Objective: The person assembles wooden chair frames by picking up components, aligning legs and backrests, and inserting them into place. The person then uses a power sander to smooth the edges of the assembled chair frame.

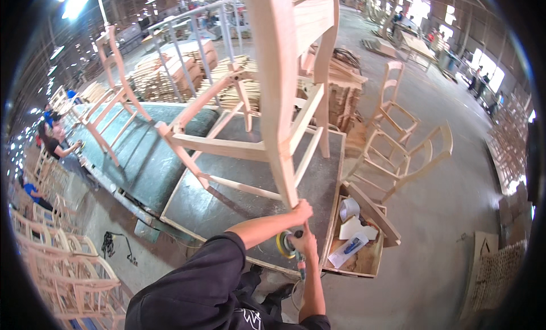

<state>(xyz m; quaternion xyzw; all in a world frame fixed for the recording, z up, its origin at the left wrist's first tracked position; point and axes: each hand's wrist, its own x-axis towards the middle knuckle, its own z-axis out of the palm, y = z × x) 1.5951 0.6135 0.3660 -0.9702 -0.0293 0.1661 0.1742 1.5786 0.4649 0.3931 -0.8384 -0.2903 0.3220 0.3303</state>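
Note:
An unfinished pale wooden chair frame [222,148] without a seat stands on the dark-topped table in front of me. My left hand [301,212] is closed around the lower end of its nearest leg. Just below, my right hand [307,243] grips a handheld disc sander [284,245] with a yellow-green pad, close to the table's near edge. The pad faces left; I cannot tell whether it touches the leg. My fingers and the right hand partly hide the sander's body.
Right of the table [239,208], a wooden box [372,267] holds papers and a blue item. Two chair frames [392,165] stand beyond it. A conveyor [153,159] carries another chair [114,102] at left. Stacked wood lies behind a metal rail; several chairs and people are at far left.

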